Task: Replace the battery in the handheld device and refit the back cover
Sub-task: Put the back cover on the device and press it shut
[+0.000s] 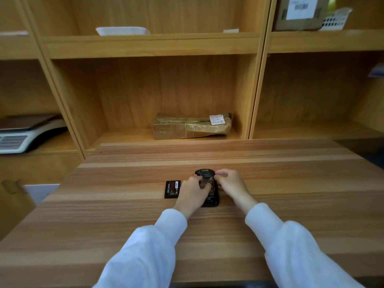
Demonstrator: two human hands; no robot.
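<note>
Both hands are down on the wooden table, working over the handheld device. The device lies flat, dark and oblong, its far end pointing toward the shelves, a small yellow label showing on that far end. The left hand covers its left side, fingers curled over the middle of the body and pressing on it. The right hand sits on the right edge, fingers bent in close, thumb and forefinger pinched near the top corner. Between the two hands a patch of the device's back shows, mottled and shiny; whether that is an open bay or a cover in place is hard to say from here.

Just left of the left hand, a battery lies flat on the table, black with a red band and small print, close beside the device but apart from it. Neither hand touches it.

White sleeves run up from the bottom edge. Beyond the table, a taped cardboard parcel rests in the middle shelf bay, and a weighing scale sits in the bay to the left.
</note>
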